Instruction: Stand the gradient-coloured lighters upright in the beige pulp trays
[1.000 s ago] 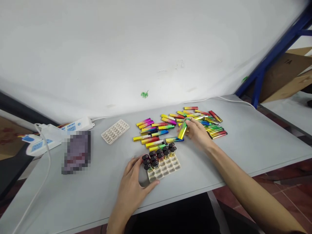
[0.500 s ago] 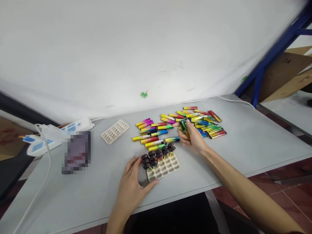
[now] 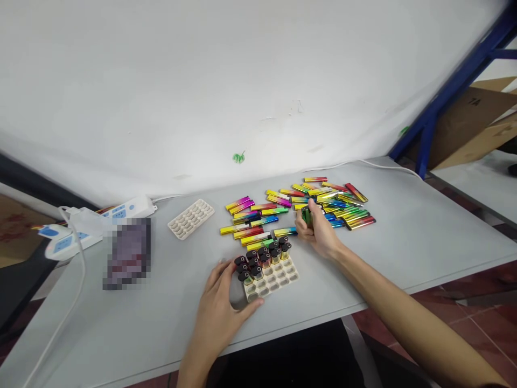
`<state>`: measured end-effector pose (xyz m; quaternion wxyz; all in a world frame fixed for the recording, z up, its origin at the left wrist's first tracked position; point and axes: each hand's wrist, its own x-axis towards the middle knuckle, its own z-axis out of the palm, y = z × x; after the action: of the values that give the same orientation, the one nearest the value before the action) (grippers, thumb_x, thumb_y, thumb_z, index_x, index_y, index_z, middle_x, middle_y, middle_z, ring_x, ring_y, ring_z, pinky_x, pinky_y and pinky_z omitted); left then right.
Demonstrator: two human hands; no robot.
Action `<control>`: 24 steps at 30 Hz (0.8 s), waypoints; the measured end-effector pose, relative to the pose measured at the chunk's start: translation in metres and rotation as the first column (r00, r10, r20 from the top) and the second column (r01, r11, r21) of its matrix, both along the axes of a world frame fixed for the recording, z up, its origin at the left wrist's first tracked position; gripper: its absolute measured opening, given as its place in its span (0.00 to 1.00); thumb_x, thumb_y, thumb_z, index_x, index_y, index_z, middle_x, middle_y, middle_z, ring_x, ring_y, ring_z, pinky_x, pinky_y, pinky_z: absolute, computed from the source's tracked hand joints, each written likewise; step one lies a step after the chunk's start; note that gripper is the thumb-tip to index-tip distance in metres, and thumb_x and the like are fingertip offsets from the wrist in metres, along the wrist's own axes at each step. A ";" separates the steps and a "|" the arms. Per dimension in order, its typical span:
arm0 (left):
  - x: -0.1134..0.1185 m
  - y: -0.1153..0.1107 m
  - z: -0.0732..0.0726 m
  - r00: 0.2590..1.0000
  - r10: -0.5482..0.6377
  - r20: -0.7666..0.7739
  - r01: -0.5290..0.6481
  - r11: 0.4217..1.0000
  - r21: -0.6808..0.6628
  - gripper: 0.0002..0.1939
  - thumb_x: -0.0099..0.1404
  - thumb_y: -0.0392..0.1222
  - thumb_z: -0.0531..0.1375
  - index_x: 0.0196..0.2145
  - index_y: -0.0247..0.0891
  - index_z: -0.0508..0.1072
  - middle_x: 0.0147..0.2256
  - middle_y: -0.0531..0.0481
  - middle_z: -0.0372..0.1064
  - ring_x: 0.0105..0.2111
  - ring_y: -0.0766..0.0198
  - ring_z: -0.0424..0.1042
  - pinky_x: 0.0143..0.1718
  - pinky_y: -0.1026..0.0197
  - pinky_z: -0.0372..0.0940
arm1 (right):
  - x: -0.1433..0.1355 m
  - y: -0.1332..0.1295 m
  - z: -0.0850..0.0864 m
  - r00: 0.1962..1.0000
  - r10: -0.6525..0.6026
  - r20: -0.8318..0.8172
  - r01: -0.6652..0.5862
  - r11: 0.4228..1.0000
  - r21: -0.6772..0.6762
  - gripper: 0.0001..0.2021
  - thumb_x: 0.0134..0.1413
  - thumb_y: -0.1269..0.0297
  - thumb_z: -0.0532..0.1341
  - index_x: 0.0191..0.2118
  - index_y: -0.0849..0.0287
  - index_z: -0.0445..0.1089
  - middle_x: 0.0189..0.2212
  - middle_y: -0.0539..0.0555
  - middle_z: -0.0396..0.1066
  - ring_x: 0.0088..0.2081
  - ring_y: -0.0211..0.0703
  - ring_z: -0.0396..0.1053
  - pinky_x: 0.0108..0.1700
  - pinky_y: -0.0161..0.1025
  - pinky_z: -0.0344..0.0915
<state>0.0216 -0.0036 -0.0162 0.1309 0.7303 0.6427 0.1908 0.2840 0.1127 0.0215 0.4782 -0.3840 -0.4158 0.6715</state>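
Observation:
My left hand (image 3: 218, 302) grips the left end of a cream tray (image 3: 278, 277), thumb at the front corner and fingertips by the back left corner. Several vape pens (image 3: 253, 262) stand upright in the tray's back and left cells, black ends up; other oval cells are bare. My right hand (image 3: 317, 229) is closed around a green vape pen (image 3: 307, 216) with a dark end, held above the table to the right behind the tray. The fingers cover most of it. Around and beyond that hand lie many loose shiny vape pens (image 3: 264, 221) in two-tone colours.
A second cream tray (image 3: 191, 219), its cells bare, lies at the back left. Farther left are a blurred purple pouch (image 3: 128, 253) and white power strips (image 3: 117, 215) with a cable. A white wall stands behind the grey table (image 3: 161, 323); cardboard boxes (image 3: 464, 124) are at right.
The vape pen in my right hand has tilted, and the index finger has curled in around it. My left hand and the tray stay in place.

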 end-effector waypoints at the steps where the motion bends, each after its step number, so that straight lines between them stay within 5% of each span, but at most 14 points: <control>1: 0.000 0.000 0.000 1.000 0.003 0.002 -0.003 1.000 -0.004 0.41 0.58 0.62 0.62 0.62 0.38 0.58 0.60 0.37 0.60 0.63 0.42 0.59 0.59 0.39 0.63 | 0.000 0.001 -0.002 1.000 -0.025 0.014 0.025 1.000 -0.016 0.29 0.61 0.39 0.50 0.18 0.56 0.53 0.14 0.42 0.40 0.17 0.31 0.35 0.19 0.32 0.36; 8: 0.000 0.000 0.000 1.000 0.008 -0.006 -0.008 1.000 -0.016 0.42 0.58 0.63 0.61 0.63 0.38 0.58 0.60 0.37 0.61 0.63 0.41 0.59 0.59 0.38 0.64 | -0.003 0.002 -0.005 0.994 -0.101 0.045 0.104 0.991 -0.078 0.27 0.60 0.44 0.50 0.15 0.56 0.53 0.12 0.43 0.41 0.16 0.31 0.34 0.19 0.34 0.34; 16: -0.001 -0.001 -0.003 1.000 -0.004 -0.021 0.004 1.000 0.025 0.41 0.58 0.63 0.61 0.63 0.40 0.58 0.60 0.37 0.60 0.62 0.41 0.60 0.58 0.38 0.65 | -0.003 0.002 -0.001 0.994 -0.100 0.038 0.102 0.993 -0.066 0.30 0.58 0.38 0.52 0.15 0.56 0.50 0.13 0.42 0.40 0.16 0.30 0.34 0.19 0.33 0.34; 24: -0.001 0.001 -0.004 1.000 -0.012 -0.018 0.013 0.999 0.029 0.42 0.58 0.63 0.62 0.63 0.39 0.58 0.60 0.38 0.61 0.62 0.41 0.61 0.57 0.38 0.65 | -0.004 0.003 -0.002 0.988 -0.132 0.076 0.140 0.983 -0.121 0.28 0.60 0.46 0.49 0.14 0.55 0.51 0.11 0.43 0.40 0.15 0.31 0.35 0.18 0.34 0.34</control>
<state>0.0203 -0.0029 -0.0201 0.1157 0.7378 0.6365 0.1927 0.2799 0.1158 0.0194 0.4834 -0.4634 -0.3612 0.6489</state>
